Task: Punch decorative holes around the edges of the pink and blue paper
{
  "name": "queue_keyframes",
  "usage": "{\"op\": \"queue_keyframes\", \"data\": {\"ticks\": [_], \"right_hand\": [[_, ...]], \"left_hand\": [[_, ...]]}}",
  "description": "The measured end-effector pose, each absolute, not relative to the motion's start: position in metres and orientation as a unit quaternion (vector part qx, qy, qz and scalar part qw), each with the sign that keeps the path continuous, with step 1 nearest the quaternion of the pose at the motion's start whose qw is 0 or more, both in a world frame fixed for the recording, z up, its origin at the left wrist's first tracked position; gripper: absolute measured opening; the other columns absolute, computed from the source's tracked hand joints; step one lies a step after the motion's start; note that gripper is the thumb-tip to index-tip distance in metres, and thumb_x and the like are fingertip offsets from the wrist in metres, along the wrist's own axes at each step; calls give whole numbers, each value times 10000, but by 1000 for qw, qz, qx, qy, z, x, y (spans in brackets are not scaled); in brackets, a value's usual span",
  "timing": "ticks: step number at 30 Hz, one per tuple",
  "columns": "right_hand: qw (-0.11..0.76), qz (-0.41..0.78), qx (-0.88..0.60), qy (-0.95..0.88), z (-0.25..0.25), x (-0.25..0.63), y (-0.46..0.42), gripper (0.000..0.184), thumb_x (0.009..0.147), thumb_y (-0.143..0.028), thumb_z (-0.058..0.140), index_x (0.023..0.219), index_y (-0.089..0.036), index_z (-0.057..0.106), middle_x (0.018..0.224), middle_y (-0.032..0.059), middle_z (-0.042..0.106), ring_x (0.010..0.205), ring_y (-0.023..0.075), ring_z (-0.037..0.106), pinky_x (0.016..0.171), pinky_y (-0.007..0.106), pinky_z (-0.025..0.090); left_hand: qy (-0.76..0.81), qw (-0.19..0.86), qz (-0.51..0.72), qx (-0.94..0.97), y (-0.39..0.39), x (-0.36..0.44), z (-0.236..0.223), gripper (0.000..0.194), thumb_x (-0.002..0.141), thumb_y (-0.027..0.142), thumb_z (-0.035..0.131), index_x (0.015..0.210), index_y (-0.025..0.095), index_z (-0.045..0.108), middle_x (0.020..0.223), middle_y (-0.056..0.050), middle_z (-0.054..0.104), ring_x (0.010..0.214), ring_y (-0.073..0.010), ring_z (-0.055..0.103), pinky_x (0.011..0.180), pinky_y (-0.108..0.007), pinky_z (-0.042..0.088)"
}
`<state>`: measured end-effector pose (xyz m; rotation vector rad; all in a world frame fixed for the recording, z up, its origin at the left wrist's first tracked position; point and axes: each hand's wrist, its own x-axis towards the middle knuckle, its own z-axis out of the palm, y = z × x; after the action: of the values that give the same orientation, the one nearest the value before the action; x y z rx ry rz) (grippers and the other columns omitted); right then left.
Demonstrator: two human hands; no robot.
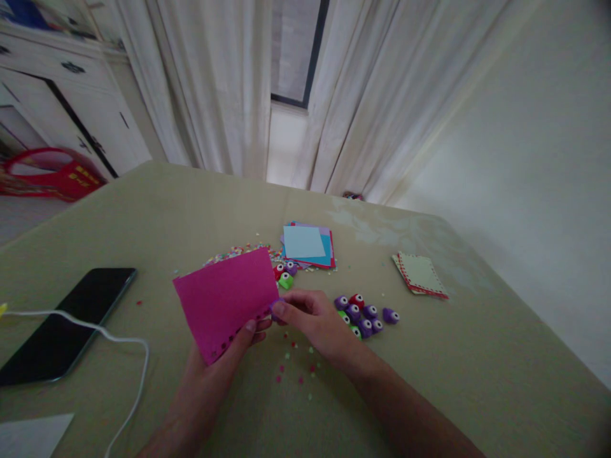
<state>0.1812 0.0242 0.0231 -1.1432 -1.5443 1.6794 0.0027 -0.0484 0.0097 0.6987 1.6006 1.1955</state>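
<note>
A bright pink sheet of card (229, 296) is gripped along its lower edge by my left hand (241, 343), tilted above the table. Small dark holes run along that edge. At its lower right corner, my right hand (308, 318) has its fingers closed on a small purple craft punch (277, 310), mostly hidden by the fingers. To the right of this hand sit several purple, red and green craft punches (365, 327) with eye-like round faces. More punches (285, 278) stand just behind the card. Tiny punched paper bits (300, 380) lie below my hands.
A stack of coloured cards (308, 243) lies at the back, beside scattered confetti (238, 250). Hole-edged cards (422, 275) lie at the right. On the left rests a black tablet (71, 318), crossed by a white cable (138, 341). A white sheet (35, 436) is at the lower left.
</note>
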Motion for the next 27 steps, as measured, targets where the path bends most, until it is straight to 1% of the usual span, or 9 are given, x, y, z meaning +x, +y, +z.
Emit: {"op": "queue_keyframes", "data": {"ticks": [4, 8, 12, 17, 23, 27], "right_hand": [[284, 646, -425, -567, 23, 181, 24, 438, 881, -623, 761, 947, -191, 790, 852, 32, 740, 771, 177, 648, 735, 292, 503], [288, 674, -419, -536, 26, 179, 22, 471, 853, -640, 779, 918, -174, 764, 773, 14, 702, 703, 156, 636, 693, 273, 496], [299, 679, -419, -523, 26, 177, 21, 452, 806, -607, 835, 915, -172, 775, 813, 12, 716, 731, 152, 637, 713, 265, 492], [314, 691, -427, -491, 23, 176, 21, 446, 757, -564, 892, 914, -168, 760, 823, 10, 723, 720, 139, 635, 687, 254, 485], [311, 724, -396, -472, 26, 174, 22, 457, 718, -555, 921, 888, -164, 756, 788, 11, 743, 661, 129, 641, 663, 260, 497], [318, 729, -390, -464, 25, 173, 22, 449, 700, -523, 937, 915, -163, 778, 820, 29, 778, 697, 144, 686, 664, 256, 499]], "left_hand": [[655, 491, 494, 292, -48, 3, 8, 455, 779, 539, 836, 1049, 174, 813, 1044, -109, 860, 959, -304, 819, 851, -373, 665], [641, 491, 505, 305, -48, 2, 9, 402, 761, 497, 854, 996, 173, 815, 1051, -105, 860, 927, -301, 821, 834, -368, 670], [648, 481, 496, 321, -49, 2, 11, 399, 790, 520, 828, 996, 179, 819, 1000, -95, 864, 915, -304, 819, 834, -378, 669], [652, 465, 507, 318, -49, 3, 5, 393, 793, 556, 812, 995, 219, 827, 962, -83, 865, 911, -310, 821, 844, -378, 666], [636, 487, 508, 319, -47, 3, 5, 358, 758, 529, 830, 909, 204, 831, 911, -98, 865, 847, -316, 827, 795, -392, 680], [635, 474, 511, 332, -47, 3, 9, 337, 749, 510, 823, 887, 203, 826, 886, -94, 862, 819, -321, 825, 777, -402, 679]]}}
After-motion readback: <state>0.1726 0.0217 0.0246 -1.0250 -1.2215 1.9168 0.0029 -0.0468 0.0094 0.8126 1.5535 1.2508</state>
